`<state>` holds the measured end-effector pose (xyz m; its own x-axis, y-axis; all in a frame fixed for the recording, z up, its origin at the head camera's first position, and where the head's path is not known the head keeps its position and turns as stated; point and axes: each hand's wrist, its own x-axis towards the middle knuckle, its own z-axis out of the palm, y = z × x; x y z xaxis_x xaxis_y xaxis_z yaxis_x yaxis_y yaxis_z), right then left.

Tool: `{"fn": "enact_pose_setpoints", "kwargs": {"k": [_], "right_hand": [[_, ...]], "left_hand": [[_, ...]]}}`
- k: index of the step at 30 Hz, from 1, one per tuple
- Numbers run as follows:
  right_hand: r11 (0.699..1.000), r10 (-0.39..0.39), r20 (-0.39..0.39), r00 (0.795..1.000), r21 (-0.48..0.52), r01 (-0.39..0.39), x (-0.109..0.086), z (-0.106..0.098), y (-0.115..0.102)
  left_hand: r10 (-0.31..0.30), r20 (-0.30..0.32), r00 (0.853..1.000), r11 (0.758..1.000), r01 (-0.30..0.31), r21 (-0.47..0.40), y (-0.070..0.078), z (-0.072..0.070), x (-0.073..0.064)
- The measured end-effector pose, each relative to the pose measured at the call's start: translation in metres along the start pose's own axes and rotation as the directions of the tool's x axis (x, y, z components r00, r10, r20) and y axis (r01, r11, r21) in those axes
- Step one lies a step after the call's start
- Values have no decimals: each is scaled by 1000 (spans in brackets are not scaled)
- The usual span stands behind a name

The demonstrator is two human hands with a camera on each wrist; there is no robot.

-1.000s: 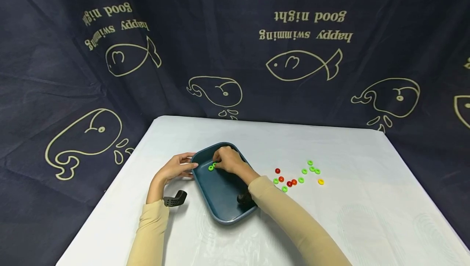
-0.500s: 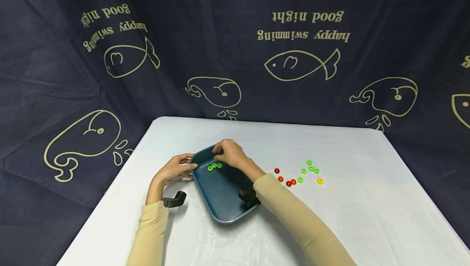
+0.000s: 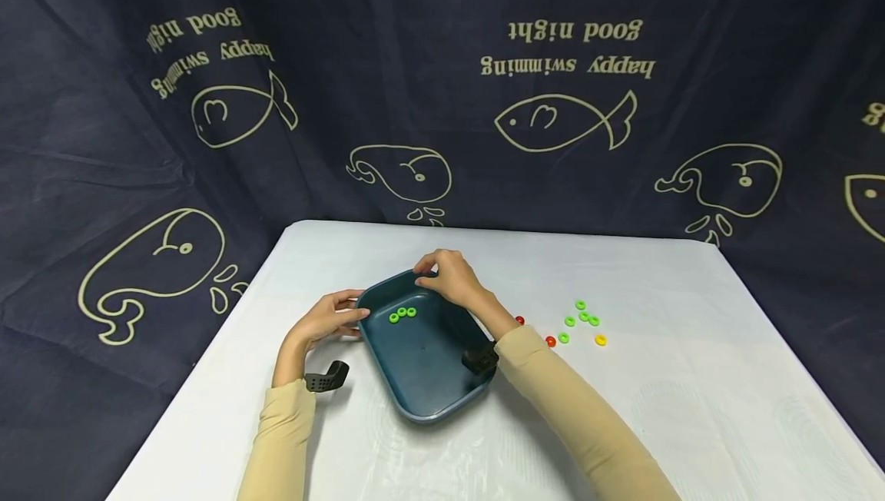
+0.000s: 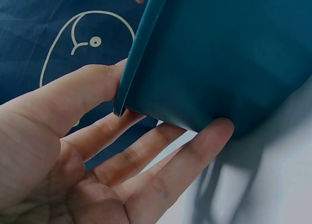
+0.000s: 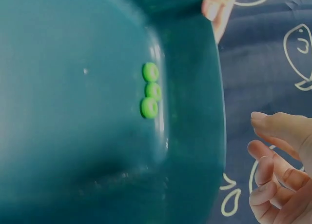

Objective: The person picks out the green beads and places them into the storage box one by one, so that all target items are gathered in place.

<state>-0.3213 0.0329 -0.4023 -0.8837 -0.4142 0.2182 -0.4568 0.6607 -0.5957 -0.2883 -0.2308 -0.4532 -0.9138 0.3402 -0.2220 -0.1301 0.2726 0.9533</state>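
A dark teal tray (image 3: 422,363) stands at an angle on the white table. Three bright green rings (image 3: 402,312) lie in a row on its floor near the far end; the right wrist view shows the same green rings (image 5: 153,91) touching one another. At the tray's far left corner my left hand (image 3: 325,318) holds the rim, thumb on the edge and fingers against the outer wall, as the left wrist view confirms. My right hand (image 3: 452,278) hovers by the far right rim, fingers loosely bent, holding nothing.
Several loose green rings (image 3: 584,316), a yellow ring (image 3: 601,340) and red ones (image 3: 550,341) lie on the white table (image 3: 664,409) right of the tray. My right forearm hides part of that group. A dark printed curtain (image 3: 387,63) hangs behind the table.
My right hand has let go of a green ring beside two others in the tray, then risen and moved right toward the far rim. The left hand has stayed on the tray.
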Motion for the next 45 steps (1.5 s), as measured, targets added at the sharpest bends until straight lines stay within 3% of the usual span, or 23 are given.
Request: {"fn": "enact_pose_setpoints", "kwargs": {"k": [16, 45], "right_hand": [[998, 64, -102, 993, -6, -65, -19, -40, 35], [989, 143, -235, 962, 73, -129, -56, -82, 86]], "left_hand": [[-15, 0, 1000, 1000, 15, 28, 0, 0, -2], [-11, -2, 1000, 1000, 11, 14, 2, 1, -3]]}}
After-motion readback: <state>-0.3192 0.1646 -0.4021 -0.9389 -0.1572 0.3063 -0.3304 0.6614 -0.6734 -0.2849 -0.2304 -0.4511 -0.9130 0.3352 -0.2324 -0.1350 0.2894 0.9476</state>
